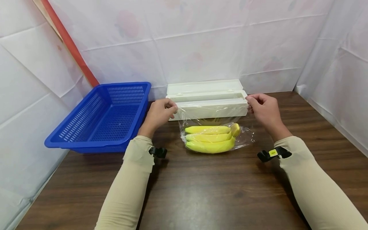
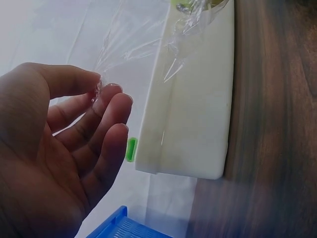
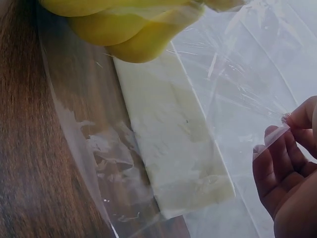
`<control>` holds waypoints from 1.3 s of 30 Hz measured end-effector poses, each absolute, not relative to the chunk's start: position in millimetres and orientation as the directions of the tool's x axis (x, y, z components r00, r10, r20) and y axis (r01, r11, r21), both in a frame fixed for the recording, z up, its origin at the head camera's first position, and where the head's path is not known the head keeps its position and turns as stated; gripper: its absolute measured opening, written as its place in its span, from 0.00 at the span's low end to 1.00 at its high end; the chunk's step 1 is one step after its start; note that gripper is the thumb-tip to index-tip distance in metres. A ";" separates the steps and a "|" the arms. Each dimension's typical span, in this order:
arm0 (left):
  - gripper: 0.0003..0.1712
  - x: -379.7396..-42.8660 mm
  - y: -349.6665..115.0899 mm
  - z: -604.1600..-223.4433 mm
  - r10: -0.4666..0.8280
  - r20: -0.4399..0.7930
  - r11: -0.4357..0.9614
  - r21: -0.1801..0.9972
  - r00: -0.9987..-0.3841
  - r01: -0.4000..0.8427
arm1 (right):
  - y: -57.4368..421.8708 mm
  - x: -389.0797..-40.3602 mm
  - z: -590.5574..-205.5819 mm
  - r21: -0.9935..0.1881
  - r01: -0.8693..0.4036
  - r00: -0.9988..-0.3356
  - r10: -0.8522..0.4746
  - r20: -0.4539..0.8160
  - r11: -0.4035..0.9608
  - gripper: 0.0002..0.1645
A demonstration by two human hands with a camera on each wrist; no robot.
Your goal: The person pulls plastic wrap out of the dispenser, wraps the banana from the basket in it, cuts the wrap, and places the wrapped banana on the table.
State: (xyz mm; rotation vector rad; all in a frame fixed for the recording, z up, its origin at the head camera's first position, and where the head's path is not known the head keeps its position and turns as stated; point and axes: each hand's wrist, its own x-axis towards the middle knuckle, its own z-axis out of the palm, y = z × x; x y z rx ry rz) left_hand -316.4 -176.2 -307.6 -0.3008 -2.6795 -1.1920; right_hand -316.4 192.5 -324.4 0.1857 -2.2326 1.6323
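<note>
A bunch of yellow bananas point(image 1: 211, 139) lies on the table, with clear plastic wrap point(image 1: 244, 138) under and around it. Between thumb and fingertips my left hand point(image 1: 160, 113) pinches one corner of the wrap; the left wrist view shows the bunched film point(image 2: 97, 91) there. The opposite corner is pinched by my right hand point(image 1: 265, 110), and the film point(image 3: 233, 94) stretches from it toward the bananas in the right wrist view. Behind the bananas stands a long white wrap dispenser box point(image 1: 210, 110), its lid point(image 1: 205, 86) raised.
A blue perforated basket point(image 1: 126, 140) stands on the left, beside my left forearm. White sheeting point(image 1: 195, 41) covers the wall behind the dispenser. The brown wooden table point(image 1: 201, 191) extends toward me. A red strip point(image 1: 70, 44) runs down the left corner.
</note>
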 end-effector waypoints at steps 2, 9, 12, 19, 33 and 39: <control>0.10 -316.4 -177.3 -307.0 0.116 0.253 0.640 0.720 -0.961 0.267 | 192.6 -316.5 -324.2 -0.891 -0.327 -0.920 0.112 0.377 0.314 0.22; 0.10 -315.3 -176.9 -306.5 0.125 0.256 0.610 0.742 -0.959 0.277 | 191.5 -314.8 -323.9 -0.875 -0.366 -0.899 0.122 0.420 0.317 0.19; 0.10 -314.9 -175.1 -306.7 0.111 0.264 0.619 0.736 -0.958 0.275 | 191.5 -314.5 -324.6 -0.845 -0.374 -0.881 0.137 0.452 0.382 0.20; 0.10 -315.3 -172.1 -308.0 0.062 0.301 0.615 0.740 -0.952 0.274 | 190.8 -314.9 -325.6 -0.763 -0.378 -0.845 0.140 0.515 0.524 0.21; 0.09 -314.2 -169.8 -305.5 0.042 0.302 0.620 0.739 -0.952 0.262 | 187.8 -309.7 -321.7 -0.620 -0.423 -0.786 0.073 0.613 0.661 0.17; 0.10 -313.3 -170.2 -305.4 0.041 0.268 0.640 0.733 -0.963 0.231 | 186.7 -307.0 -318.1 -0.653 -0.391 -0.820 0.077 0.567 0.649 0.18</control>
